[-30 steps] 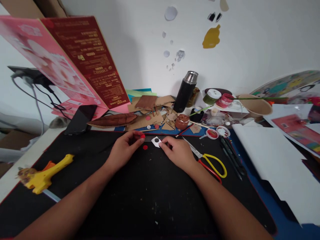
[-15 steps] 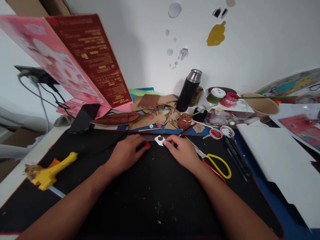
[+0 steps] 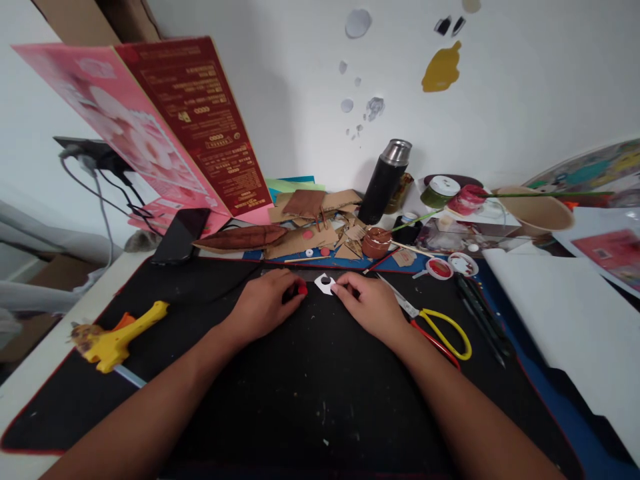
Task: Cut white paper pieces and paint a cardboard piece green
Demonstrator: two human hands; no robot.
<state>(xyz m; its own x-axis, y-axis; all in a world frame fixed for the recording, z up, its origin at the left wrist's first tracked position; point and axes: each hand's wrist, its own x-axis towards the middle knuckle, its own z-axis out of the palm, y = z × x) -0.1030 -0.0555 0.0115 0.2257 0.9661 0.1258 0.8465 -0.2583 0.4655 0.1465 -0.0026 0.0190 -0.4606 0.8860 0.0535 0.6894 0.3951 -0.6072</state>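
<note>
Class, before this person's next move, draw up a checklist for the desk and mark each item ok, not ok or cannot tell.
1. White paper with round hole held by right hand: ok.
2. Red piece at left hand's fingertips: ok.
3. Only one red piece there: cannot tell, fingers hide part.
4. Scissors well away from right hand: not ok, beside it.
5. Glue gun off: cannot tell.
6. Red paint tub covered: not ok, open.

Both forearms reach in from the lower corners, angled toward each other. Left hand [image 3: 265, 303] palm down, fingers curled, thumb and fingertips close together, pointing inward. Right hand [image 3: 370, 305] mirrors it, index finger bent, thumb and fingertips nearly meeting. Wrists low, roughly straight. Hands near each other, not touching.
</note>
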